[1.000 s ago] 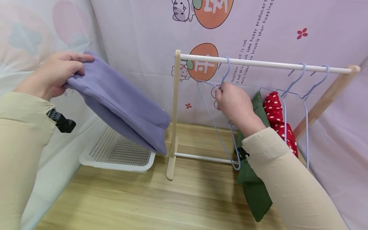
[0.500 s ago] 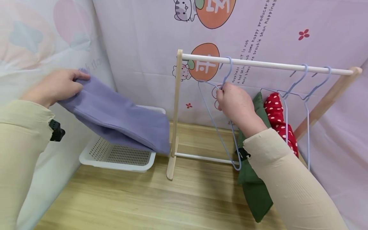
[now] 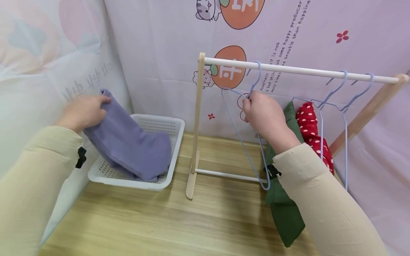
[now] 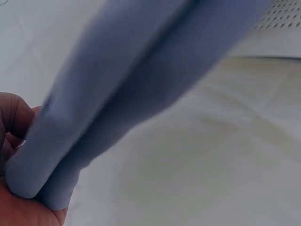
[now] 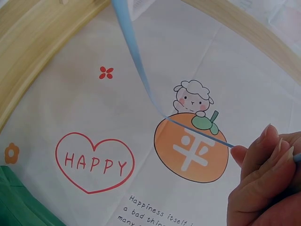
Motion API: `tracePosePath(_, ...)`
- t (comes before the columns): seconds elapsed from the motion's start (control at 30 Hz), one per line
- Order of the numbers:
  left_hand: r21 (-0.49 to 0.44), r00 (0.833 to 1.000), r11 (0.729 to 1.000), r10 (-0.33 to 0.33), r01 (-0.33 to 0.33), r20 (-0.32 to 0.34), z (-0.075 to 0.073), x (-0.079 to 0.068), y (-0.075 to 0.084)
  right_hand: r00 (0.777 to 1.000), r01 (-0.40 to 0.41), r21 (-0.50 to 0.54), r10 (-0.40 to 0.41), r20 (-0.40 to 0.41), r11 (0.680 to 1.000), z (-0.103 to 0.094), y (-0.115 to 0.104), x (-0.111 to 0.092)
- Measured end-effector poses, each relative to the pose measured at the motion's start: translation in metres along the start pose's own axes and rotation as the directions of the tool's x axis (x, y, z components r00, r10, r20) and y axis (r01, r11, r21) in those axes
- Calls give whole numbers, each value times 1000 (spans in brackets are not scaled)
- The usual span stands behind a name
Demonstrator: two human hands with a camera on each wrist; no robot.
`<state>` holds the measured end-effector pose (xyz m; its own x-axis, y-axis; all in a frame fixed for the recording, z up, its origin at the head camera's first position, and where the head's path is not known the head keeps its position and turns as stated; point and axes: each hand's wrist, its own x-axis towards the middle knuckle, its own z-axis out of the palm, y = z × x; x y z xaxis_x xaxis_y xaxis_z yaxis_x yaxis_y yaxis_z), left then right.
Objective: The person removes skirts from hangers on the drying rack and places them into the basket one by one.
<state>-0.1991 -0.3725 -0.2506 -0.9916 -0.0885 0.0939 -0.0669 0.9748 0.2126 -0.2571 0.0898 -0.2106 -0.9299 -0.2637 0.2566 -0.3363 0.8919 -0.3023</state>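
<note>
The left hand (image 3: 84, 112) grips one end of a purple cloth (image 3: 131, 142), which slopes down so that its lower part lies inside a white basket (image 3: 125, 183) on the wooden surface (image 3: 153, 220). The right hand (image 3: 266, 110) holds a light blue hanger (image 3: 259, 71) just below its hook, with the hook over the white rail (image 3: 298, 70) of a wooden rack (image 3: 196, 124) that stands just right of the basket. Two more blue hangers (image 3: 334, 91) hook over the rail farther right. A green cloth (image 3: 286, 220) and a red cloth with white dots (image 3: 308, 121) are beside each other there, partly hidden by the right sleeve (image 3: 323, 199).
</note>
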Motion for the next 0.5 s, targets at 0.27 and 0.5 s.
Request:
tracePosePath(0.27, 33, 999, 999, 25, -26, 22, 24, 4, 3, 1000, 4, -3, -4, 0, 1000, -1, -1, 0)
tracePosePath(0.5, 59, 998, 998, 11, -14, 56, 37, 8, 10, 1000, 18, -15, -19, -19, 1000, 1, 0, 2)
